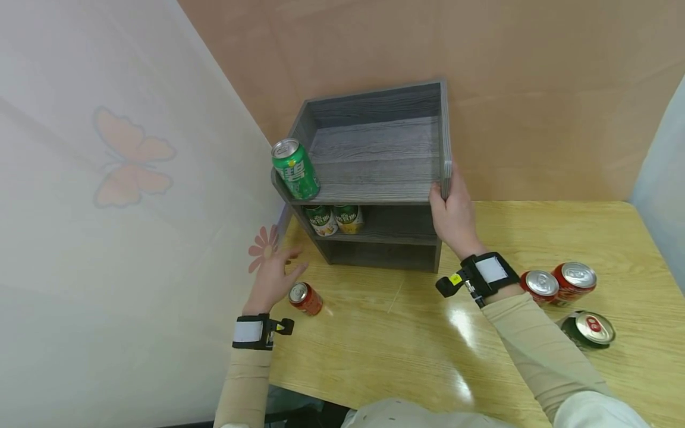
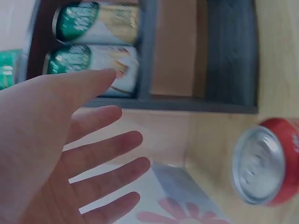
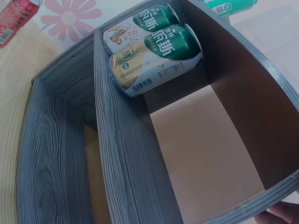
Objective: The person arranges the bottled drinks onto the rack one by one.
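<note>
A small grey wood-grain shelf [image 1: 374, 199] stands on the table against the back wall. My right hand [image 1: 456, 217] grips its right side panel, thumb at the front edge and the other fingers behind. My left hand [image 1: 272, 279] hovers left of the shelf, its fingers spread and holding nothing, as the left wrist view shows. Just below that hand a red can [image 1: 307, 299] stands on the table. On the top level, at the left front corner, is a green can [image 1: 296, 170]. Two green-and-white cans, one with a gold lower part [image 3: 156, 58], stand side by side on the middle level.
To the right, beside my right forearm, stand two red cans [image 1: 577, 282] and a dark can [image 1: 591, 330] with a red tab. A white wall with a butterfly picture [image 1: 134, 159] closes off the left side. The table's front edge [image 1: 310, 395] is near my body.
</note>
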The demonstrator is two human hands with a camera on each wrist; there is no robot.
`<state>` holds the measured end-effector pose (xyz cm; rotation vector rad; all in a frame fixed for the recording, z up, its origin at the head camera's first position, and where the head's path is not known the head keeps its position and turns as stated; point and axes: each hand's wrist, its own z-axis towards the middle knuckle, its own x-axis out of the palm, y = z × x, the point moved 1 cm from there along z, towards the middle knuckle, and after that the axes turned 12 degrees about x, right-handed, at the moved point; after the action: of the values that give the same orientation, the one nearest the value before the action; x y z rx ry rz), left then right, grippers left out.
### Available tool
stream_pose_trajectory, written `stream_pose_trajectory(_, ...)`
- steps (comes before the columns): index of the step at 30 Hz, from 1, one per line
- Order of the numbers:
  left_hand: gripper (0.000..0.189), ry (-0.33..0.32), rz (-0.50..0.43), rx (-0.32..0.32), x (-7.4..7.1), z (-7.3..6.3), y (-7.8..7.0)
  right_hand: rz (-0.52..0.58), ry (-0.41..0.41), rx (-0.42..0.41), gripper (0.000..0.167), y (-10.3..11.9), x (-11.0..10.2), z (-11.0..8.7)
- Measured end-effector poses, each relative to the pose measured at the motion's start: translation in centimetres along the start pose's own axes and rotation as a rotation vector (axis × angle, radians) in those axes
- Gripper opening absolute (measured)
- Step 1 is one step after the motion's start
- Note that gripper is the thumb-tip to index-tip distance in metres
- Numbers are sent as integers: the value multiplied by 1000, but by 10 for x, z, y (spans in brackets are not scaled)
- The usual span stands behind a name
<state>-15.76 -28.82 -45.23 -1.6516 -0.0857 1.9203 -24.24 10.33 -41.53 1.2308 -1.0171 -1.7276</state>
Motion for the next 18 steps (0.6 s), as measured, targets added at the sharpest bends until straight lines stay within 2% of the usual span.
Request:
stream_pose_trajectory(3,42,4,8,-17,7,-4,11,3,3,1,62,0,0,0)
stream_pose_trajectory(6,45,35,-33,-68,14,-11,20,4,5,1,63,0,0,-1)
stream_pose_trajectory(12,57,174,-176,-203,29,-25,32,9,3,-5,62,0,0,-1)
stream_pose_trajectory(18,66,244,-186,-212,47,-34,43,11,7,-1,62,0,0,-1)
